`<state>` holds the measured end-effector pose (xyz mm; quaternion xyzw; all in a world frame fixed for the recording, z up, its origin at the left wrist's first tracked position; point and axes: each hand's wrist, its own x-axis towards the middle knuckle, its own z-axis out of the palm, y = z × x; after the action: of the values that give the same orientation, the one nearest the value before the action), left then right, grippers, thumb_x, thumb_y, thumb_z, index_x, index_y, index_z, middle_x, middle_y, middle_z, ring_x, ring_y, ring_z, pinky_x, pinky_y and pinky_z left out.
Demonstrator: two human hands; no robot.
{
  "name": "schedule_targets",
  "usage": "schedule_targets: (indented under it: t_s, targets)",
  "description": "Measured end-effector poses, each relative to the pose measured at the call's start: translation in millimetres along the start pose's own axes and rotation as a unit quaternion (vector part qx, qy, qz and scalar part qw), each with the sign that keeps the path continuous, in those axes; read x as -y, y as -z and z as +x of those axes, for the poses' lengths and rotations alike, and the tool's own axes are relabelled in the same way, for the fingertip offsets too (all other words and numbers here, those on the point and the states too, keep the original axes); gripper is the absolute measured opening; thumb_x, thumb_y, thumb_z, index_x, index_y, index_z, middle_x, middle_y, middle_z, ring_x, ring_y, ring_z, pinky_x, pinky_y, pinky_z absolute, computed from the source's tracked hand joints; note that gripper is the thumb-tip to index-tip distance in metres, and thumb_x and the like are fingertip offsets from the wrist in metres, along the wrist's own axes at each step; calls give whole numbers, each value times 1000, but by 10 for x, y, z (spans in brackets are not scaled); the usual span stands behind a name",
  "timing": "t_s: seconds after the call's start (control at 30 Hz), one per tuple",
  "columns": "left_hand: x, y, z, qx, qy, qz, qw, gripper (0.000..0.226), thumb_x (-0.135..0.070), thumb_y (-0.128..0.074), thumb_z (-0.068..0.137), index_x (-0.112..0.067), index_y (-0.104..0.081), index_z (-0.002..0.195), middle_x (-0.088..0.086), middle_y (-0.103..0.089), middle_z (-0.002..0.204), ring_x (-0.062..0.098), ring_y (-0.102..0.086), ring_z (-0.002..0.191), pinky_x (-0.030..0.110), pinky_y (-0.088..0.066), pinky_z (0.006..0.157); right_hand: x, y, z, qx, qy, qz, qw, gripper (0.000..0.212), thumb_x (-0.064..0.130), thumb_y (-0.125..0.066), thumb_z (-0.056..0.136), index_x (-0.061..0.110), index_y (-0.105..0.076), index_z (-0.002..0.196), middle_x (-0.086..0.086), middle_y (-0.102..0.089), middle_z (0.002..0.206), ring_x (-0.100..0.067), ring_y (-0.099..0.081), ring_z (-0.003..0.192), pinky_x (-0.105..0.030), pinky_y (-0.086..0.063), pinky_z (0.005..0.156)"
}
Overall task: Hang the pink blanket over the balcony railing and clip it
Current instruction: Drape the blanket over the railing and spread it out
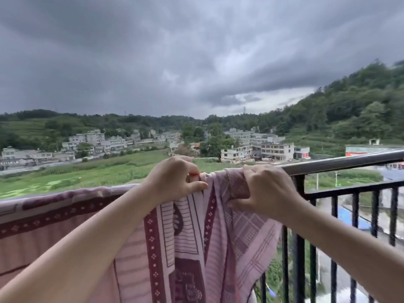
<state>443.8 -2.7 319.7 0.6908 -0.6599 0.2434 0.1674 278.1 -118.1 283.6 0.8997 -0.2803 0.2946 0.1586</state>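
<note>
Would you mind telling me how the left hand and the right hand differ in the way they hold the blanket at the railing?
The left hand pinches the pink blanket at the top edge, with something small and reddish between its fingers; the right hand grips a gathered bunch of cloth lower down. The left sits over covered rail; the right is beside the bare railing. Both are closed on the blanket.

Bare forearms, no sleeves, left hand (175, 178) and right hand (269, 189).

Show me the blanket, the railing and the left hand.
blanket (192, 241): head view, on the patterned cloth hanging below the hands.
railing (341, 162): head view, on the bare top rail right of the cloth.
left hand (172, 179): head view, on the back of the hand.
</note>
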Motion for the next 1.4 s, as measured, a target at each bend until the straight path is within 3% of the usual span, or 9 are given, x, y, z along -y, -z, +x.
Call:
schedule_targets:
  t_s: [0.13, 0.43, 0.63, 0.7, 0.77, 0.9, 1.03, 1.23, 1.4]
  targets:
    - [-53, -39, -40, -43, 15, 7, 999, 32, -35, -59, 83, -7, -70, 94, 2, -60, 85, 12, -52, 74, 29, -52, 80, 111, -103, 56, -94, -28, -24, 995, 14, 9, -58, 77, 4, -61, 65, -6, -62, 57, -24, -58, 51, -25, -50, 47]
    - [-270, 8, 229, -83, 80, 76, 990, 26, -20, -46, 93, -2, -64, 89, 8, -60, 80, 21, -60, 74, 29, -54, 79, -597, 464, 459, 1, -96, 133, 986, 39, -1, -48, 79, 13, -40, 44, -2, -39, 48, -13, -36, 46, -22, -31, 45]
    - [-435, 172, 1022, -203, 206, 110, 951, 25, 2, -31, 91, 8, -51, 106, 29, -54, 110, 41, -59, 94, 42, -51, 79, -1302, 531, 1574, -74, -218, 490, 841, 10, 0, -51, 73, 4, -54, 64, -24, -63, 80, -38, -64, 84, -49, -55, 81]
    - [-357, 215, 1278, -209, 250, 112, 939, 26, 3, -32, 91, 10, -46, 112, 30, -47, 117, 45, -56, 99, 47, -47, 85, -1358, 549, 1871, -98, -168, 534, 823, 9, -1, -51, 71, 1, -58, 66, -19, -64, 67, -31, -66, 70, -34, -54, 60]
    - [-265, 161, 1486, -137, 301, 132, 935, 33, 3, -33, 91, 10, -37, 122, 26, -39, 128, 43, -50, 111, 45, -40, 97, -1297, 554, 2007, -76, -80, 537, 836, 9, 5, -53, 70, 9, -59, 65, -4, -58, 51, -14, -58, 54, -23, -43, 48]
    - [-282, -169, 1546, 68, 331, 83, 937, 50, -17, -45, 91, 2, -30, 135, 24, -28, 144, 34, -34, 132, 34, -29, 109, -1297, 169, 2046, 107, 2, 317, 942, 56, 16, -60, 80, 2, -34, 128, -16, -48, 115, -24, -47, 100, -27, -40, 72]
    - [-606, -398, 1395, 177, 281, 93, 939, 40, -29, -41, 94, 2, -54, 117, 17, -56, 126, 29, -52, 115, 35, -42, 97, -1471, -82, 1596, 282, 148, 170, 933, 52, 28, -49, 91, 12, -32, 138, -9, -35, 146, -25, -37, 130, -37, -31, 110]
    - [-1188, -558, 1086, 51, 155, -11, 987, 36, -33, -46, 92, -4, -66, 98, 11, -69, 99, 23, -62, 86, 31, -51, 75, -2013, 35, 538, 227, 200, 122, 945, 41, 49, -51, 83, 11, -64, 86, -4, -65, 92, -17, -60, 81, -26, -51, 74]
    - [-1299, -781, 735, -60, 105, 64, 991, 44, -23, -68, 78, -2, -59, 116, 12, -67, 113, 26, -62, 107, 33, -45, 101, -2137, -346, 116, -103, 197, 94, 971, 34, 27, -74, 71, 3, -67, 93, -9, -68, 80, -26, -64, 75, -38, -58, 67]
